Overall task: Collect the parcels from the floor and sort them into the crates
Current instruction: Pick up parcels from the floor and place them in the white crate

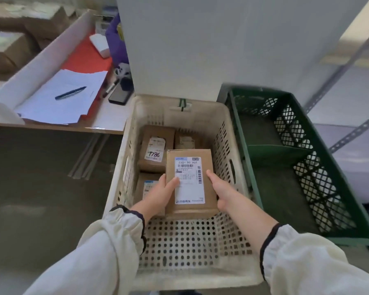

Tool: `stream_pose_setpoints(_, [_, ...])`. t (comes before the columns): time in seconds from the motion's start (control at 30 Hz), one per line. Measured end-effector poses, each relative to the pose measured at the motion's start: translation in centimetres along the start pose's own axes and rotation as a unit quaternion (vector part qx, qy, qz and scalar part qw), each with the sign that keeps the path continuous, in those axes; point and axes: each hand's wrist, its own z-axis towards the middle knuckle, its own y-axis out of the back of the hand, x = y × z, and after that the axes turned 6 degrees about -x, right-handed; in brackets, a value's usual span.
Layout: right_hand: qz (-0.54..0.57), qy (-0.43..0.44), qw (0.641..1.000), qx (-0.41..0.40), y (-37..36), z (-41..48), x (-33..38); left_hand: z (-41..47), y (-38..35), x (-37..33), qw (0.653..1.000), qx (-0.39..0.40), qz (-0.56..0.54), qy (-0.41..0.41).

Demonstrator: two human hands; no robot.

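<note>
Item: brown rectangular cardboard parcel (190, 184) with a white printed shipping label on its top face. Long axis runs 12 to 6 o'clock, label text upright to the viewer, far end tilted slightly toward 11. Position: inside the cream perforated plastic crate (226, 145), at mid-depth.

Hold: left hand (160, 194) grips the parcel's 9 o'clock long edge, thumb lying across the label; right hand (219, 188) grips the 3 o'clock edge, fingers wrapped below, out of sight. Both hands press inward on the parcel. Whether its underside touches the crate floor cannot be told. White sleeves with dark cuffs cover both forearms.

Other contents: brown parcel marked "1786" (156, 150) at 11 o'clock, long axis the same; a second brown parcel (186, 141) at 12; a third labelled parcel (146, 186) at 9, partly under the left hand.

Adjacent: dark green mesh plastic crate (307, 145) at 3 o'clock, touching the cream crate's side. Desk (109, 122) at 10 o'clock bears white papers (62, 99) and a blue pen (70, 93).
</note>
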Motion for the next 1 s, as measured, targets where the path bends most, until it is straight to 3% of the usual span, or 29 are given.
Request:
stream_pose_setpoints(0.23, [-0.045, -0.044, 0.997, -0.036, -0.5, 9.7, 0.9, 8.2, -3.6, 2.6, 0.987, 0.029, -0.042, 0.152])
stream_pose_setpoints(0.47, [-0.068, -0.077, 0.992, -0.078, -0.8, 17.6, -0.9, 14.4, -5.3, 6.1, 0.982, 0.027, -0.002, 0.190])
stream_pose_setpoints(0.67, [-0.047, -0.106, 0.992, -0.052, -1.7, 21.8, -1.9, 16.2, -5.3, 8.0, 0.986, 0.012, 0.002, 0.167])
stream_pose_setpoints(0.87, [-0.014, -0.114, 0.993, -0.024, -2.2, 24.4, -2.6, 18.5, -4.7, 10.1, 0.979, -0.032, 0.187, 0.073])
stream_pose_setpoints(1.0, [-0.021, -0.126, 0.992, -0.016, -2.8, 25.1, -3.2, 19.1, -4.7, 11.1, 0.977, -0.086, 0.180, 0.078])
